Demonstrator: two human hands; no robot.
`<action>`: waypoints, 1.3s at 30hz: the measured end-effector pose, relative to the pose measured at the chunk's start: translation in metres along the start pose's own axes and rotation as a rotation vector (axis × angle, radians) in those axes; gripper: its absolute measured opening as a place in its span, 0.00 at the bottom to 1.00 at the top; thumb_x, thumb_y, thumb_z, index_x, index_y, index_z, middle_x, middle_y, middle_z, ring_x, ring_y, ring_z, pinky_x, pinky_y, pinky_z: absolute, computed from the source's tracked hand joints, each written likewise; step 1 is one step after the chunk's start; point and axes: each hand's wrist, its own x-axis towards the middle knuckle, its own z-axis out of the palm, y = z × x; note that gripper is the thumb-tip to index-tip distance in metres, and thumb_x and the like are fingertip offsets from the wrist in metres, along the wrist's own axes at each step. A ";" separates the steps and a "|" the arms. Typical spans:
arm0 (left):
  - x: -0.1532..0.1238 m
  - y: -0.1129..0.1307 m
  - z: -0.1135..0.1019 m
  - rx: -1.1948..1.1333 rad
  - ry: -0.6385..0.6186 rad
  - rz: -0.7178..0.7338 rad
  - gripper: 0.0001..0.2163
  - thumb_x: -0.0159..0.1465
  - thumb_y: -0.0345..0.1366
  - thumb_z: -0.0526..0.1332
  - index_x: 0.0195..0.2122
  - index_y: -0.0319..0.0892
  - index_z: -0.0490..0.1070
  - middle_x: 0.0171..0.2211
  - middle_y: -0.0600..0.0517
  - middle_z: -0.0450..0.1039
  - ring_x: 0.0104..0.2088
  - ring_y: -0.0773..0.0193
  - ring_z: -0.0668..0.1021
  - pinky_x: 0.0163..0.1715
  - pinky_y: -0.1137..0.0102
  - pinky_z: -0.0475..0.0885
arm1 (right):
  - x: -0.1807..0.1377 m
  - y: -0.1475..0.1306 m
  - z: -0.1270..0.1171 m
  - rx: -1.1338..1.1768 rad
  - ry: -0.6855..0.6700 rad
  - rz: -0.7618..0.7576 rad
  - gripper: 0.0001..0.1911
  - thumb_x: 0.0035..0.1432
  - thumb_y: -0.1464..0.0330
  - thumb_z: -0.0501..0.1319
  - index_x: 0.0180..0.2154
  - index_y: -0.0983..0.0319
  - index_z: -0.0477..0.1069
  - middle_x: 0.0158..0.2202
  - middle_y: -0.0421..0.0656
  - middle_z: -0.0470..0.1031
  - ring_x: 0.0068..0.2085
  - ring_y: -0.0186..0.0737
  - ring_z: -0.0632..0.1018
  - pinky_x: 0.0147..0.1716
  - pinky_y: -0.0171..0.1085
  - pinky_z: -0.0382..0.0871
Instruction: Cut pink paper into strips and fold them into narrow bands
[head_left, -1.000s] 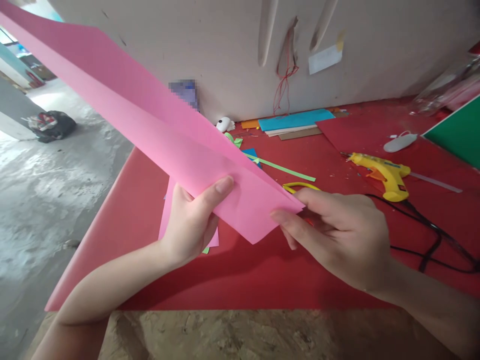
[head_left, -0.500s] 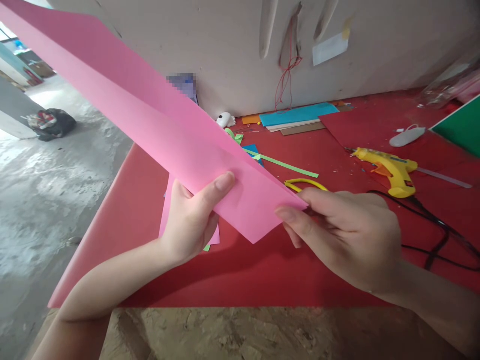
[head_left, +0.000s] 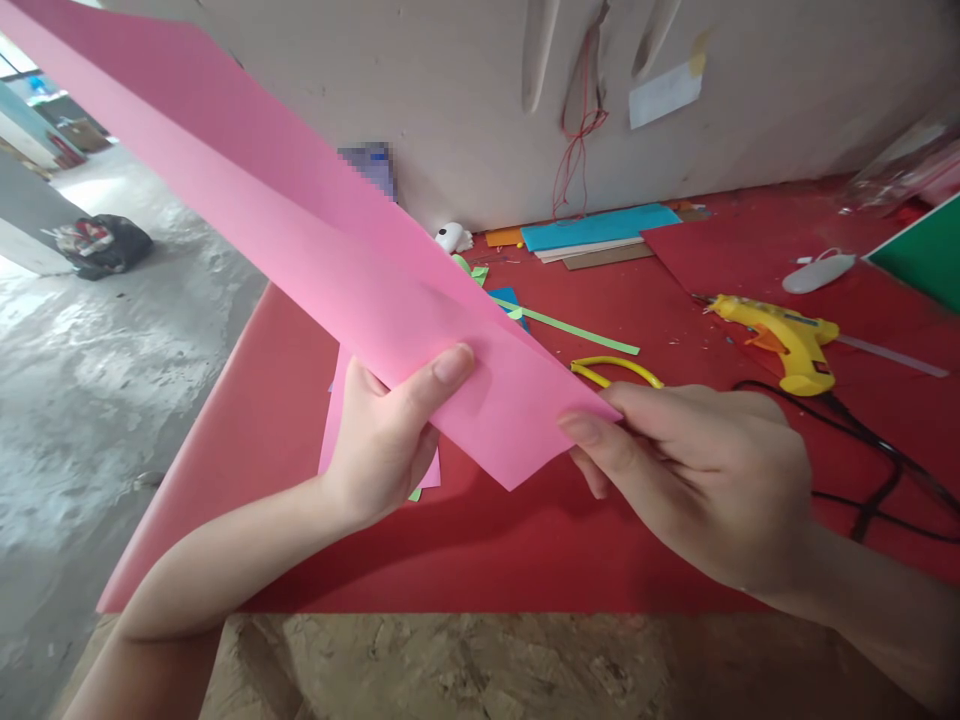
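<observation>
Pink sheet (head_left: 322,250): paper, smooth, matt. Red tabletop (head_left: 487,560): smooth, faint sheen. Glue gun (head_left: 806,348): yellow plastic. Floor (head_left: 82,370): concrete-like, uneven, glossy where lit. Black bag (head_left: 127,245): plastic, slightly shiny. Wall (head_left: 450,100): matt.

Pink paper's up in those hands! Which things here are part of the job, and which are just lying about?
In the job now:
pink paper
left hand
right hand

Just lying about, it seems:
yellow glue gun
light green strip
blue sheet
</observation>
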 end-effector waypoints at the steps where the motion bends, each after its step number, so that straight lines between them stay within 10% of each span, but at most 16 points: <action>1: 0.000 0.000 0.000 -0.005 0.002 -0.002 0.15 0.51 0.46 0.70 0.34 0.45 0.70 0.31 0.54 0.75 0.37 0.59 0.80 0.38 0.67 0.78 | 0.000 0.000 0.000 -0.004 -0.003 -0.002 0.23 0.65 0.70 0.54 0.17 0.61 0.59 0.11 0.33 0.60 0.13 0.25 0.61 0.16 0.32 0.53; 39: 0.000 0.000 0.001 -0.177 -0.052 -0.040 0.12 0.54 0.39 0.70 0.36 0.44 0.69 0.30 0.59 0.76 0.36 0.65 0.81 0.38 0.72 0.78 | 0.004 0.003 -0.001 0.056 -0.046 0.097 0.24 0.64 0.69 0.54 0.15 0.62 0.61 0.11 0.34 0.58 0.13 0.24 0.59 0.16 0.33 0.52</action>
